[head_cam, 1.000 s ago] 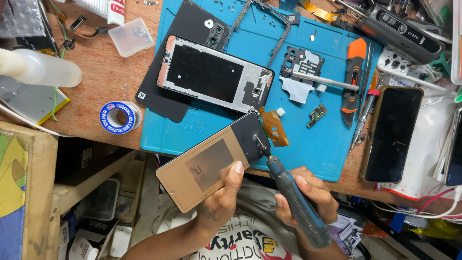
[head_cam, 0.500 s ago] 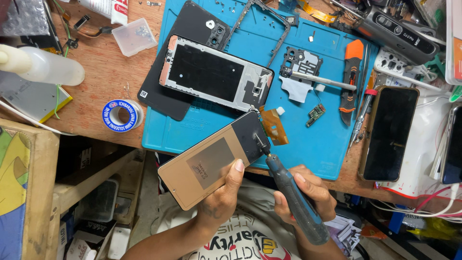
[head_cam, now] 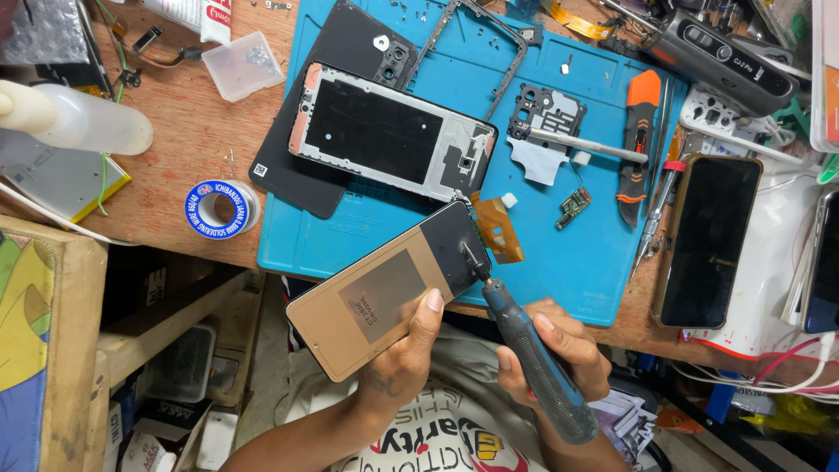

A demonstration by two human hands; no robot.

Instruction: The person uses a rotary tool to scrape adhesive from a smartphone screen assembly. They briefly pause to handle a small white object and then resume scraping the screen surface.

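The left hand is gripping a phone screen panel over the tabletop edge, while the right hand is clasping an electric screwdriver, its tip touching the panel's dark end

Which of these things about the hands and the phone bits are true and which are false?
1. The left hand holds the screen panel. True.
2. The right hand holds a hammer. False: it holds a slim power tool with its tip on the panel's dark end.
3. The mat is red. False: it is blue.
4. A phone frame lies on the mat. True.
5. The solder roll sits on the mat. False: it sits on the wooden bench, left of the mat.
6. An orange and black knife lies on the mat. True.
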